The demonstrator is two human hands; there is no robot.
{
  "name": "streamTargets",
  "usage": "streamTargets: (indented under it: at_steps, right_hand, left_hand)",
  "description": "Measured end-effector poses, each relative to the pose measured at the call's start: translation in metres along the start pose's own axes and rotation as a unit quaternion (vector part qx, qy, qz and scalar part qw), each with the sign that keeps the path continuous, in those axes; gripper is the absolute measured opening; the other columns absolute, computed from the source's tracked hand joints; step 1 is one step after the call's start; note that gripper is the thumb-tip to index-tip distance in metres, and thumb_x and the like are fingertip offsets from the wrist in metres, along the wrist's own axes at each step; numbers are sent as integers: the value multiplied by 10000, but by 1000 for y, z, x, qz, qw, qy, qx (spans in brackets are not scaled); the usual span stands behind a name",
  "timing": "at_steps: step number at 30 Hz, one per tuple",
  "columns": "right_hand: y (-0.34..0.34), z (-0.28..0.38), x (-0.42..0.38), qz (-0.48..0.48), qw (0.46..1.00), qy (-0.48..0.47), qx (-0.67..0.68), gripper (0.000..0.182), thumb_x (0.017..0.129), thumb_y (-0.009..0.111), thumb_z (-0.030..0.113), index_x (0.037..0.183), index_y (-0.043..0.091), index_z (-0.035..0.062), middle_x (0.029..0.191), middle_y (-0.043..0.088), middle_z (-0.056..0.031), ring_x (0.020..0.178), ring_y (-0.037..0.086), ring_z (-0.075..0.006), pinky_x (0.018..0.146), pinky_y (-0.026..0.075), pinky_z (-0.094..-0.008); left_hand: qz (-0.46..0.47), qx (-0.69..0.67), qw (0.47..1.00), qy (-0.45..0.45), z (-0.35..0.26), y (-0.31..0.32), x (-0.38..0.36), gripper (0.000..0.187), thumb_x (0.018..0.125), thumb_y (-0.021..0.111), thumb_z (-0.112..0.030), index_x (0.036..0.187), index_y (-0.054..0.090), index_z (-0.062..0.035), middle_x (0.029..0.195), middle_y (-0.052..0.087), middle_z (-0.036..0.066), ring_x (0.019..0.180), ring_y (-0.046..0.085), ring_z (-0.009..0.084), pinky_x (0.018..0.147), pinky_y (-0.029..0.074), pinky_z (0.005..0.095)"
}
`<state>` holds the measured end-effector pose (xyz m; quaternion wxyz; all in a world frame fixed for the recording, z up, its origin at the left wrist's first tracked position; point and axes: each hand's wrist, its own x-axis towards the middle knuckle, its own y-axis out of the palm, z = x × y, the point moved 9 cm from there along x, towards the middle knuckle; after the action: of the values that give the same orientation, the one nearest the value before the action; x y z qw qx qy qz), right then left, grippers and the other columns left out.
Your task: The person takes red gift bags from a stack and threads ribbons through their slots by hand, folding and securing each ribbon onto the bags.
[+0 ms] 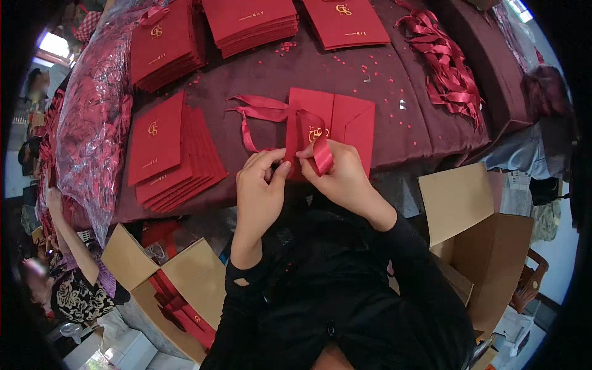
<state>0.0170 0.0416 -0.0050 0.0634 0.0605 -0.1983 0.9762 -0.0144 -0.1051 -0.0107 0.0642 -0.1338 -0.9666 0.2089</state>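
Ribbon (271,111) runs across the red card folder (345,120) lying at the near edge of the table (407,123), and your two hands meet over it: your right hand (339,172) has its fingertips pinched shut on a loop of that ribbon, while your left hand (259,185) pinches the ribbon just beside it, thumb against forefinger. Stacks of red cards (169,154) lie to your left, loose ribbons (450,68) well off to the right, and an open cardboard box (487,246) stands by your right elbow.

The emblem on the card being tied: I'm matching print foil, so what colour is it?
Gold, on the red card, seen in the head view.
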Motion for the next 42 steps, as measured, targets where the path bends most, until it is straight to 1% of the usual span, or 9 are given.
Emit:
streamTargets:
  at_steps: [1,14,20,26,29,31,34,37,42]
  right_hand:
    - [3,-2,0,26,999,20,-27,111,822,686,28,908,655,-34,863,712,-139,814,703,-186,716,540,-305]
    - [3,-2,-1,22,999,8,32,105,832,678,15,909,644,-48,885,709,-145,851,702,-213,752,539,-306]
    - [5,6,-2,3,999,5,-39,105,824,673,18,899,640,-47,872,697,-183,848,708,-276,708,549,-328]
    - [7,19,4,23,992,-28,-125,118,750,662,-15,853,611,-39,828,662,-200,798,667,-382,650,521,-428]
    - [-1,17,7,12,995,-41,-87,146,710,655,-5,800,541,-16,762,609,-182,782,614,-380,683,506,-432]
    - [-11,47,3,-10,953,-169,-253,162,715,707,22,791,565,13,797,636,-129,865,579,-309,789,469,-401]
    - [-8,13,13,56,984,-118,-118,167,712,765,73,785,616,49,827,650,-66,913,530,-257,844,405,-383]
    - [-10,2,12,40,993,-91,-56,171,672,796,62,780,665,82,813,631,-34,852,529,-239,822,390,-368]
    - [-4,2,16,57,991,-52,-109,165,660,808,105,758,676,93,796,639,-12,869,531,-227,825,371,-372]
  left_hand:
    - [3,4,1000,0,1,0,-1,215,806,674,1,1015,648,47,731,567,105,596,449,160,575,394,293]
    - [-21,-10,1000,-20,10,0,-4,198,802,678,-2,995,661,39,736,580,121,585,457,160,572,403,296]
    - [-31,12,999,22,0,0,-5,195,803,673,-3,993,659,39,778,617,143,598,493,210,586,423,316]
    - [-32,45,996,70,-11,4,-8,207,802,679,-11,1005,657,30,816,638,157,657,514,259,595,429,325]
    - [-21,34,998,44,-15,0,-8,197,812,671,-8,1007,666,23,814,641,146,667,516,237,600,427,318]
    - [-12,30,999,-9,-11,0,-9,197,821,662,-5,1017,675,15,808,646,126,662,514,215,606,428,309]
    - [17,-12,1000,-20,-3,0,-8,195,835,644,-1,1027,679,13,798,646,113,684,514,201,628,431,302]
    - [39,-14,997,60,-12,1,-5,198,848,604,28,1031,678,15,844,635,110,784,531,222,671,442,305]
    - [44,49,994,91,-18,3,-7,212,844,586,53,1032,678,18,909,622,99,854,538,244,711,449,311]
